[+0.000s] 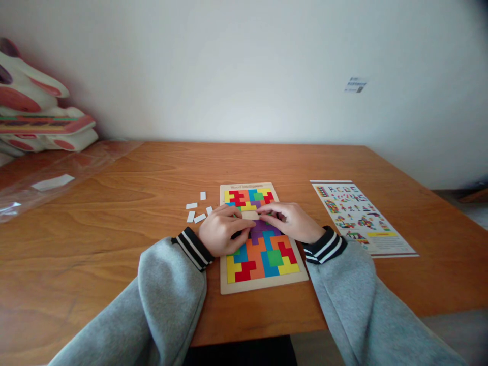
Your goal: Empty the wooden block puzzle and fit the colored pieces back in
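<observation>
Two hands sat on the wooden puzzle tray filled with coloured block pieces (263, 284), which lay flat near the front edge of the orange-brown wooden table (114, 213). Printed heading along the tray's top edge was too blurred to read. Left hand (220, 230) rested palm down over the tray's left side, fingers curled loosely, tips touching the pieces near the middle. Right hand (290, 221) lay on the right side, fingers bent inward toward the purple puzzle piece (262, 226); could not tell whether it pinched the piece or only pressed on it. Both wrists wore grey sleeves with black-and-white striped cuffs.

Printed colour pattern sheet (362, 216) lay right of the tray, well apart; its text was illegible. Small white label on the wall (356, 85) also unreadable. Several small white rectangular slips (197, 209) lay just left of the tray's top corner. Clear plastic bag (57, 178) sat at far left.
</observation>
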### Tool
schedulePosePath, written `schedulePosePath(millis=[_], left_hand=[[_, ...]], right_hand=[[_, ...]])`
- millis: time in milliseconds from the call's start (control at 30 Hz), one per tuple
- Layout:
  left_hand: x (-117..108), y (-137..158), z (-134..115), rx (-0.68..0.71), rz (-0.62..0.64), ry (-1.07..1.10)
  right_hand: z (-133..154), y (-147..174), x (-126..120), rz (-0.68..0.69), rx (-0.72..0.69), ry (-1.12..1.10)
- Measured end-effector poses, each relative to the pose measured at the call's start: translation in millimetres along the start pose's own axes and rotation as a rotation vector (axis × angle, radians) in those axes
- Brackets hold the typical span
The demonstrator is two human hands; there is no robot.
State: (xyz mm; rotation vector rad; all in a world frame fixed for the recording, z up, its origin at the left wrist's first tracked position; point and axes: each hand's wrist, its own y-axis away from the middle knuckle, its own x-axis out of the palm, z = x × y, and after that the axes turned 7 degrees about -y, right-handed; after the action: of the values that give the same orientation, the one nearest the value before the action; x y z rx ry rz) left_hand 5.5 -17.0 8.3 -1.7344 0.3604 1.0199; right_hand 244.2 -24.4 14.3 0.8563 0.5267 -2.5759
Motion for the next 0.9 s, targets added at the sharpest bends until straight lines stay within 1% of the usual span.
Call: schedulePosePath(millis=[100, 200, 400, 600, 900], left_hand=[[-0.5, -0.2, -0.7, 0.026, 0.004, 0.018], [-1.0, -0.4, -1.2, 0.064, 0.023, 0.036], [-0.8, -0.2, -0.5, 0.048, 0.029, 0.033], [-1.1, -0.4, -0.9, 0.044, 0.031, 0.044], [-0.6, 0.2, -0.4, 0.043, 0.039, 0.048]], right_hand=[[1.4, -0.2, -1.4, -0.051, 0.023, -0.073], [2.3, -0.4, -2.0, -0.093, 0.042, -0.072], [3.2, -0.5, -0.6, -0.035, 0.065, -0.05], [2.3, 0.6, 0.1, -0.082, 0.041, -0.049], [2.0, 0.4, 0.8, -0.034, 0.024, -0.054]])
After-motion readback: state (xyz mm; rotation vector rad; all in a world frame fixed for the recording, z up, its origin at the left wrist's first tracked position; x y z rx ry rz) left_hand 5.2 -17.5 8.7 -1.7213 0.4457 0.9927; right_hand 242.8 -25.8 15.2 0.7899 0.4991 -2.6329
